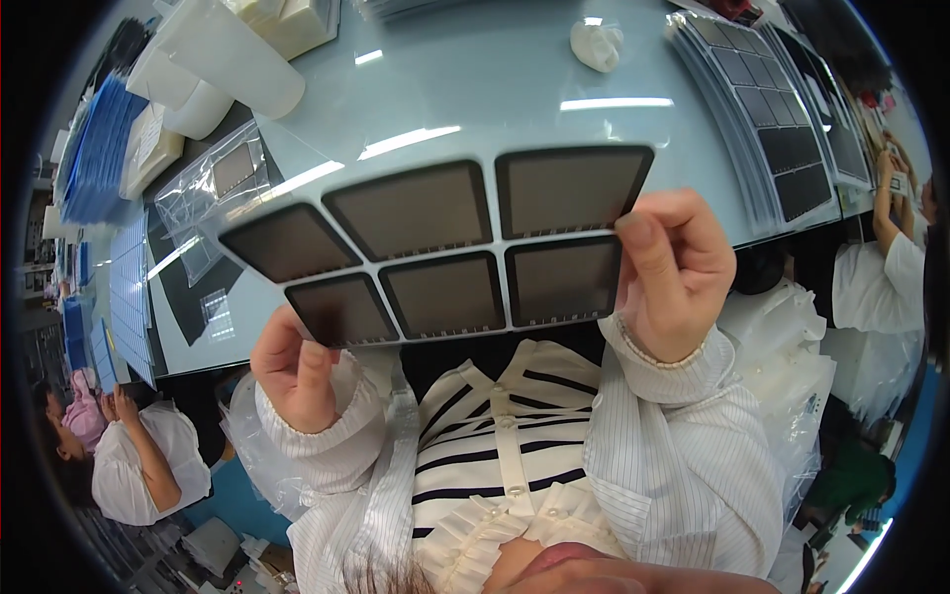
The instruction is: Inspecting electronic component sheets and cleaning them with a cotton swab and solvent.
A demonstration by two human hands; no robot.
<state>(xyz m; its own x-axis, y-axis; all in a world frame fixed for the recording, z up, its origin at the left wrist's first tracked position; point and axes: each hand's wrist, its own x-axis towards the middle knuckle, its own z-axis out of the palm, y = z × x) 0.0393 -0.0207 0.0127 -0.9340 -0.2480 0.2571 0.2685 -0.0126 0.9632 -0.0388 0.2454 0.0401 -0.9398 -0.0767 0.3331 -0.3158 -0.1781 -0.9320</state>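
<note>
A thin, pale-edged sheet [373, 269] bearing two rows of dark rectangular panels spans the space in front of my chest, held up off the table and tilted. My left hand [300, 374] pinches its lower left corner between thumb and fingers. At the right edge my right hand [678, 272] grips it, thumb on the face toward me and the other fingers partly hidden behind. Small pale marks line the bottoms of the panels, too fine to make out.
Similar panelled sheets [767, 94] lie stacked at the right of the glossy table [445, 79]. A crumpled white wad [597, 46] sits at the far side. Translucent plastic cups [233, 59], clear bags [208, 198] and blue sheets [104, 148] occupy the left. People sit at both sides.
</note>
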